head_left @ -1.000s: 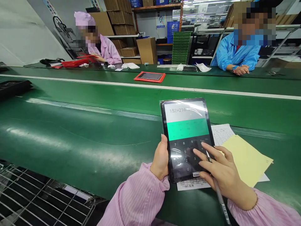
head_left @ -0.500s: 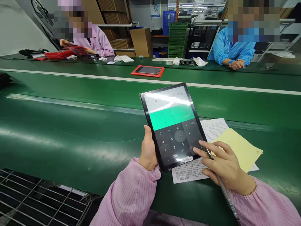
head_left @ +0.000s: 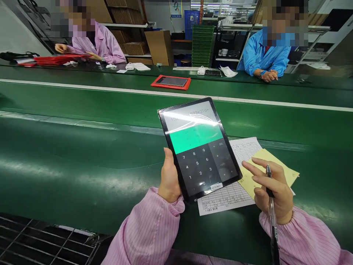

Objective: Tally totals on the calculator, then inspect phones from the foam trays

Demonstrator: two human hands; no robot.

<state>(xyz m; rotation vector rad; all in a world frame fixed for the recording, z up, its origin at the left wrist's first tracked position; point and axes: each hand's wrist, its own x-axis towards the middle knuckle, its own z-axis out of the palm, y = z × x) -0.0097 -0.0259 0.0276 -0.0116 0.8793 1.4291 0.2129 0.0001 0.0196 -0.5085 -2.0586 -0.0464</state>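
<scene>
A black-framed tablet [head_left: 197, 147] is tilted up in front of me, its screen showing a calculator with a green band and a number keypad. My left hand [head_left: 170, 176] grips its left edge, thumb in front and the other fingers hidden behind. My right hand [head_left: 273, 187] hovers just right of the tablet, apart from the screen, with a clear-barrelled pen [head_left: 272, 213] held between its fingers. Beneath them lie a printed form [head_left: 220, 201] with handwritten entries and a yellow paper slip [head_left: 284, 170] overlapping it.
Across the green bench [head_left: 82, 147], another tablet [head_left: 173, 81] rests on a red sleeve [head_left: 154, 84]. A co-worker in pink [head_left: 107, 42] handles red items [head_left: 55, 60]; one in blue [head_left: 252, 55] has clasped hands. A wire rack [head_left: 41, 243] stands at lower left.
My right hand has drawn back rightward from the keypad, and the pen has swung more upright. The screen's top line now ends in a plus sign. My view has shifted slightly.
</scene>
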